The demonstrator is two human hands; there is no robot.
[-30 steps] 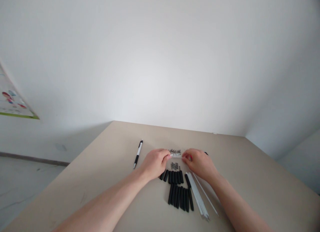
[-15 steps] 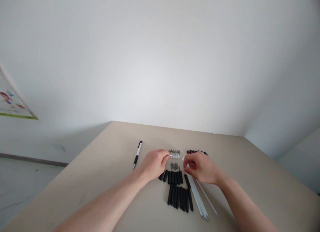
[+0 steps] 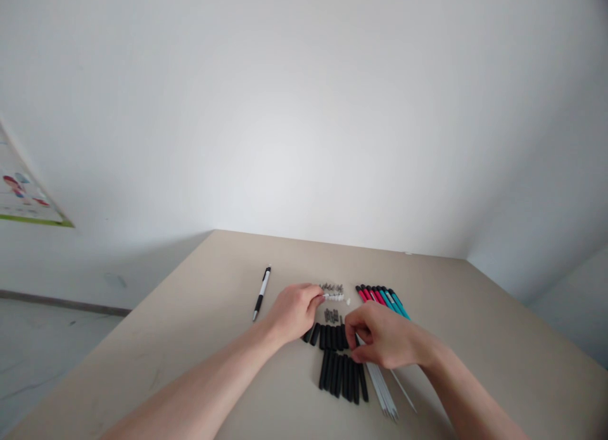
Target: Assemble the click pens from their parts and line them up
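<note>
My left hand [image 3: 297,310] is closed, its thumb and forefinger pinching a thin white piece [image 3: 327,295] that points right; most of it is hidden by the fingers. Just past it lie small white plastic parts [image 3: 340,298] and a row of springs [image 3: 332,287]. My right hand [image 3: 382,332] curls down at the right end of the short black pen grips [image 3: 329,337]. Its thumb and forefinger close about one dark grip there, partly hidden by the fingers. Below the hand, white pen refills [image 3: 381,392] fan toward me.
Longer black barrels [image 3: 338,375] lie in a row nearer me. Small metal parts [image 3: 332,316] rest between the hands. Pink and teal pen barrels with black ends [image 3: 382,295] lie behind my right hand. An assembled white-and-black pen [image 3: 261,293] lies left. A wall stands behind the table [image 3: 190,339].
My right hand has moved toward me and slightly left, down to the black grips, uncovering the pink and teal barrels. My left hand stays in place with the white piece.
</note>
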